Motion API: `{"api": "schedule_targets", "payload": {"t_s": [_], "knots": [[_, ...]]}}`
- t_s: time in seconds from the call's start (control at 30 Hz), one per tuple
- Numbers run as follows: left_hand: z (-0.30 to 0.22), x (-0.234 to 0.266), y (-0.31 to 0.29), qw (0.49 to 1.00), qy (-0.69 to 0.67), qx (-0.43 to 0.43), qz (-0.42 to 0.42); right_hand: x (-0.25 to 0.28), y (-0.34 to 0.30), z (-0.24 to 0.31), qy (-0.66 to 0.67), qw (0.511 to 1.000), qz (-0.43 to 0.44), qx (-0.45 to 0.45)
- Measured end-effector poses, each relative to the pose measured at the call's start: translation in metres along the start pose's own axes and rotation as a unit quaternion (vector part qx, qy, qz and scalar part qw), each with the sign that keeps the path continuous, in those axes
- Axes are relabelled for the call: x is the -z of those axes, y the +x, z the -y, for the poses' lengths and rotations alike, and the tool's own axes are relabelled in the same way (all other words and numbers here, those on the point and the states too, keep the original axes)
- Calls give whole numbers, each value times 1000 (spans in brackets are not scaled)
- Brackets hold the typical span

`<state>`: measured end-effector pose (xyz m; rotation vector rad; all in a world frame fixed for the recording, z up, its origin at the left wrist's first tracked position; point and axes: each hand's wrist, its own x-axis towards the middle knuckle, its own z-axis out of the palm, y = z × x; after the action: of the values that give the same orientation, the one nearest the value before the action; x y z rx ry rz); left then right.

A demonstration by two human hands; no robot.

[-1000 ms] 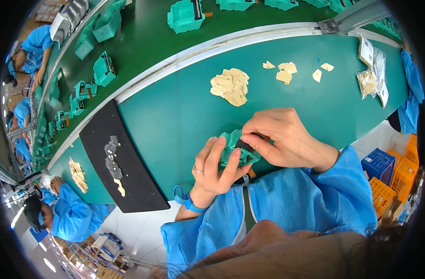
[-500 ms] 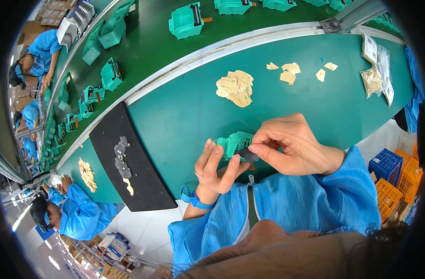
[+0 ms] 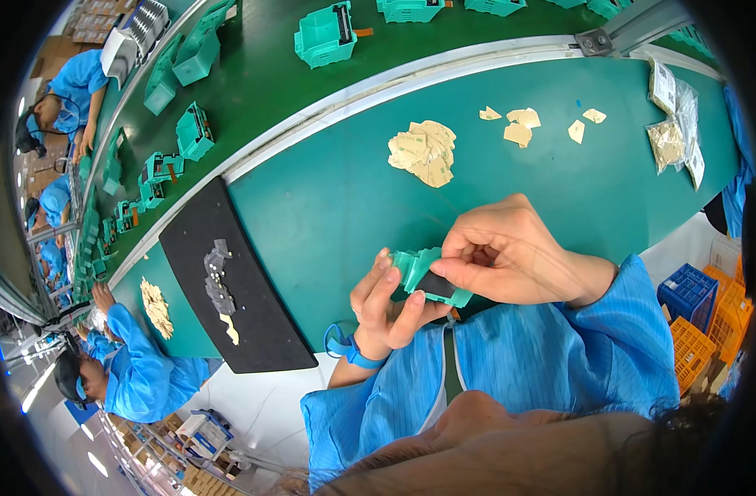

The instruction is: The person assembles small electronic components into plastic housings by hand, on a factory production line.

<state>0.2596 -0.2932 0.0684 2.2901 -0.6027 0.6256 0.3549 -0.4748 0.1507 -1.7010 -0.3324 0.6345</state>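
Observation:
A small teal plastic part (image 3: pixel 419 273) with a dark patch on its face is held over the near edge of the green table (image 3: pixel 328 207). My left hand (image 3: pixel 386 310) grips the part from below and the left, fingers curled around it. My right hand (image 3: pixel 502 252) rests on top of the part, its fingertips pinched on the dark patch. A blue strap circles my left wrist. Both sleeves are blue.
A black mat (image 3: pixel 229 289) with small grey pieces lies left of my hands. A heap of tan labels (image 3: pixel 423 153) and several loose ones lie farther back. Teal housings (image 3: pixel 324 33) ride the dark green conveyor. Clear bags lie at the right. Other people in blue work at the left.
Both hands with the teal part have shifted slightly right and up in view. My right fingertips have moved onto the part's dark patch.

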Motion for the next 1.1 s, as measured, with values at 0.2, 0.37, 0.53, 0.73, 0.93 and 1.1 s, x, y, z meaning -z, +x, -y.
{"api": "schedule_targets", "payload": {"t_s": [0.2, 0.37, 0.53, 0.73, 0.93, 1.1], "knots": [[2, 0, -1, 1000, -14, 2, 0, -2, 0, -2, -21, 1000, -6, 20], [1, 2, -1, 1000, -21, 6, 6, -2, 1, 0, -18, 1000, 5, 8], [1, 1, -2, 1000, -18, 1, 5, -2, 0, -1, -21, 1000, 3, 10], [0, 2, -2, 1000, -16, 0, 10, -2, -2, -2, -28, 999, 3, 18], [0, 2, -3, 1000, -18, 2, 11, -4, -3, -6, -47, 998, 0, 38], [4, -11, -3, 995, -43, -12, -93, -15, -5, -11, -316, 921, -112, 196]]}}
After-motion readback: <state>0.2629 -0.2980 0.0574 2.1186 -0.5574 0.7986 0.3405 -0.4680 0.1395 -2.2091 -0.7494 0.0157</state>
